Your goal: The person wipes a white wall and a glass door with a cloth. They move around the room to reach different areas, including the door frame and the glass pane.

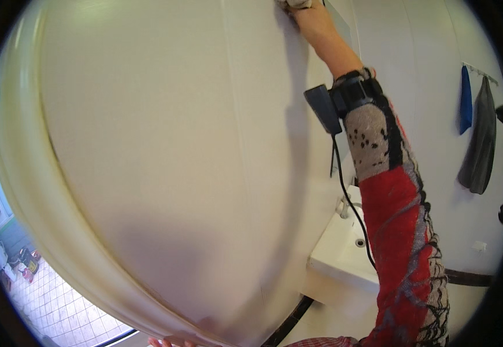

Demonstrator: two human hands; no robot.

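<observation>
My right arm reaches up along a pale wall panel (156,130). At the top edge my right hand (297,6), partly cut off, is against a bunched light cloth (294,3). A black device (323,108) with a cable is strapped round that wrist, over a red, beige and black patterned sleeve (390,208). At the bottom edge only the fingers of my left hand (171,342) show, against the cream door frame moulding (104,269); the rest of that hand is hidden.
A white washbasin (342,251) with a metal tap (344,207) stands below my right arm. A blue cloth (465,102) and a grey towel (479,143) hang from a hook rail (479,71). Through the doorway at left lie a tiled floor (65,308) and a dark container (28,260).
</observation>
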